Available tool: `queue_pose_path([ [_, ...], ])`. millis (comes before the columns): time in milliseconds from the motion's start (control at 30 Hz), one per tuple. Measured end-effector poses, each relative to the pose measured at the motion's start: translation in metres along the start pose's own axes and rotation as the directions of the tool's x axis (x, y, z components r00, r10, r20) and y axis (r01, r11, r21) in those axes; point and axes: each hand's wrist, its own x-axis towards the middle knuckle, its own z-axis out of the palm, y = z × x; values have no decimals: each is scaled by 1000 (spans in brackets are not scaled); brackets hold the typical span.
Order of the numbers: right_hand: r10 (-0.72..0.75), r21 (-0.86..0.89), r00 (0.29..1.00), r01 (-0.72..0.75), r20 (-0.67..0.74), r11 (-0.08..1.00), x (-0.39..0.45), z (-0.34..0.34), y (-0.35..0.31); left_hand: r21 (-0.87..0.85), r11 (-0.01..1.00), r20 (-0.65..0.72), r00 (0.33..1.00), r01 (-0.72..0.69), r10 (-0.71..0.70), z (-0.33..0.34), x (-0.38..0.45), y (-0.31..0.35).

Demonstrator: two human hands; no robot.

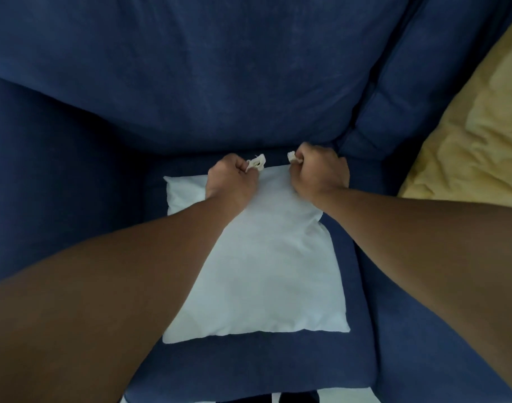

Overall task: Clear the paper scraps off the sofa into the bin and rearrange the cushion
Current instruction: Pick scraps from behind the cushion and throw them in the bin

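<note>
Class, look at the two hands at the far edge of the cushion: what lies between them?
In the head view, between the left hand and right hand lie only the white cushion's far edge and blue sofa fabric.

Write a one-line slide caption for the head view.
Both hands, left and right, each clutching paper scraps, meet at the far edge of a white cushion on a blue sofa.

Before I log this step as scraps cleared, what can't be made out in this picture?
Head view only:
- Bin: not in frame.
- Cushion's far edge: covered by the left hand and right hand.
- Paper scraps: mostly hidden inside curled fingers; number unclear.
- Seat under the cushion and forearms: hidden, so further scraps can't be ruled out.
</note>
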Motion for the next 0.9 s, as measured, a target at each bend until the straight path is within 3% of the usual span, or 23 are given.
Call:
queue_pose_path([
  [267,-105,-44,988,111,117,993,-35,-34,-23,168,980,-45,994,105,-99,-34,-50,6],
  [900,-394,-109,862,446,318,888,-140,-53,-137,109,918,-232,908,381,-349,-120,-177,-78],
])
